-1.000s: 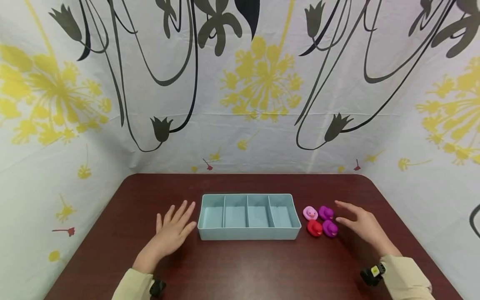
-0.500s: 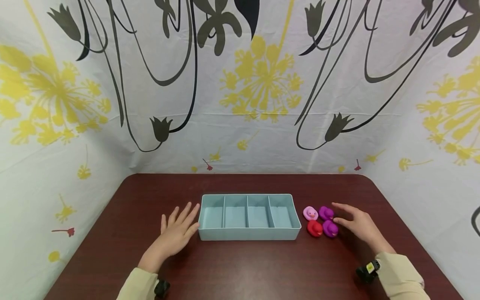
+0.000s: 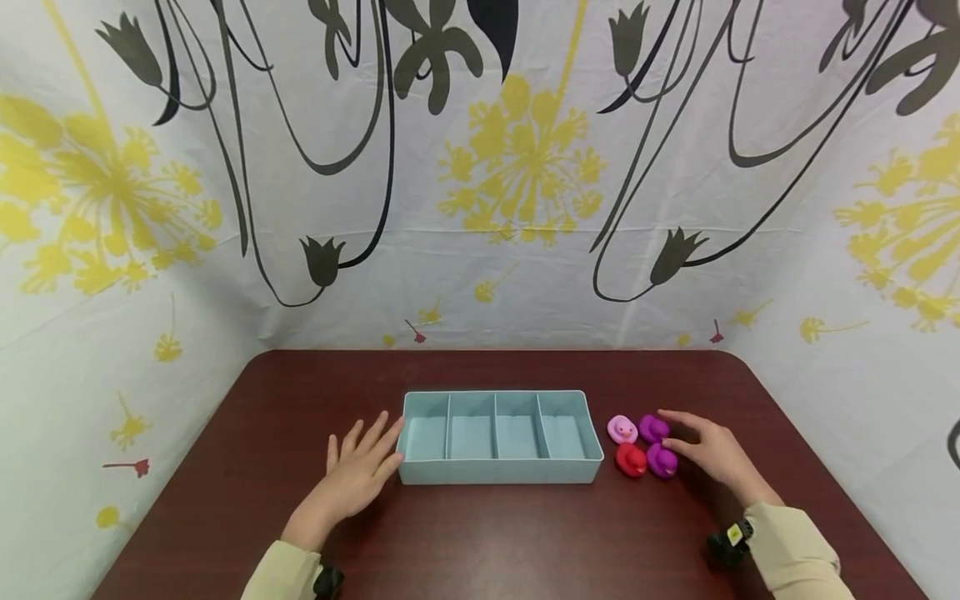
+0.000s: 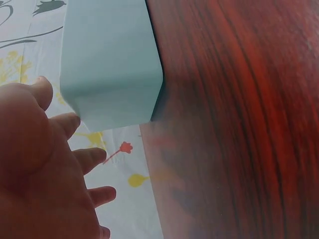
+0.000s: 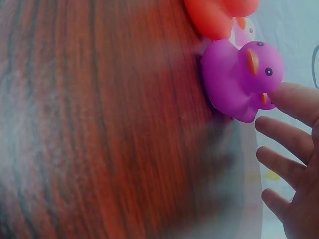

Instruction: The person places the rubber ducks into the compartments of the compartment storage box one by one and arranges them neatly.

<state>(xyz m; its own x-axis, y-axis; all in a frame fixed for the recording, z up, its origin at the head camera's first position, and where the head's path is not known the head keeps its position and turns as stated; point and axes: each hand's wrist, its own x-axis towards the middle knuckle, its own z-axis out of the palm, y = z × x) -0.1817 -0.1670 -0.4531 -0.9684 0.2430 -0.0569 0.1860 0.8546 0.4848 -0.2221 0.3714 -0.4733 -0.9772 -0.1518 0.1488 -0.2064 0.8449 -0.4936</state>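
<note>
The four-compartment tray (image 3: 501, 472) lies crosswise, left hand (image 3: 354, 479) splayed at its end. Right hand (image 3: 716, 454), fingers apart, flanks a near-facing purple rubber duck (image 3: 661, 460); a red duck (image 3: 629, 460) sits tray-side.

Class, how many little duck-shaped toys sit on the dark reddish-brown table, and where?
4, grouped right of the pale blue rectangular four-compartment box: pink duck back left, first purple duck back right, red duck front left, second purple duck front right. No others show.

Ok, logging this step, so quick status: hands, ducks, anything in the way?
Left hand spread at left end of tray. Right hand at back purple duck, contact unclear. Possible snag: red duck, pink duck, front purple duck crowd it, all outside tray.
</note>
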